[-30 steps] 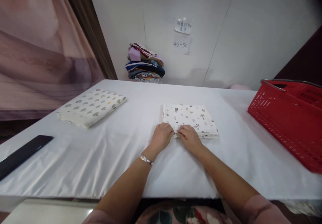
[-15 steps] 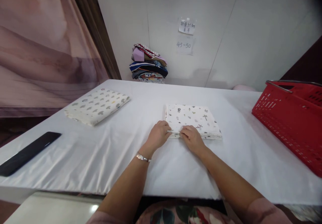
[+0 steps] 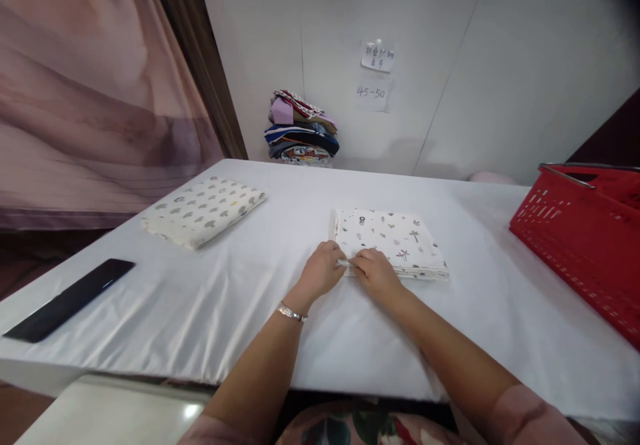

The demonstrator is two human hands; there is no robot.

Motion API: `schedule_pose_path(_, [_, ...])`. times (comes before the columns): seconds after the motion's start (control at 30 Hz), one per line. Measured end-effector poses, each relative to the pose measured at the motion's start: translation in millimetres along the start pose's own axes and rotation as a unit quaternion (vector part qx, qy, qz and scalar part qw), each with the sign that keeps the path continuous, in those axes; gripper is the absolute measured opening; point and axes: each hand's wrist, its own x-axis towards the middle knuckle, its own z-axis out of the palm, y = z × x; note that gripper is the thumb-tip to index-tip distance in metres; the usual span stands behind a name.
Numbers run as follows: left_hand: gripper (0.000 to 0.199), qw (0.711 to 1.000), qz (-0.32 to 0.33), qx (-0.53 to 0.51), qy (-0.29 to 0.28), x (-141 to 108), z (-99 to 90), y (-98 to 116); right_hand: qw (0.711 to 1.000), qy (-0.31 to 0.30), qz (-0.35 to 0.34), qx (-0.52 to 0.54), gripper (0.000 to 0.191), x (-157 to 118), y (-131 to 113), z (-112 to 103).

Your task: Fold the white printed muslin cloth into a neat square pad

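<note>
A folded white cloth with small grey and dark prints [image 3: 385, 235] lies flat in front of me, its layered edge facing my body. My left hand [image 3: 323, 266], a silver bracelet on its wrist, pinches that near edge at the left corner. Close beside it, my right hand [image 3: 376, 271] also pinches the edge between thumb and fingers. The two sets of fingertips almost meet, and they hide part of the corner between them.
Left on the white-covered table [image 3: 215, 318] lies another folded cloth, with grey cloud-like prints [image 3: 210, 211]. A black flat slab [image 3: 70, 301] rests nearer the left edge. A red basket [image 3: 580, 245] stands at right. Behind the table rises a fabric stack [image 3: 303, 131] by the wall.
My right hand has shifted slightly left along the cloth's edge, closer to my left hand. The whole view has moved a little; the cloth stays folded in place.
</note>
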Motion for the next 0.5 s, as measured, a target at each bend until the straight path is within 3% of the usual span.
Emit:
schedule_pose_path(0.27, [0.013,0.998,-0.047,-0.025,-0.033,0,-14.0,-7,0.999,0.028,-0.005,0.034,0.016,-1,2,7])
schedule_pose_path(0.5, [0.019,0.991,-0.087,-0.052,-0.081,0,-17.7,-11,1.000,-0.005,-0.012,0.009,0.012,8,0,9])
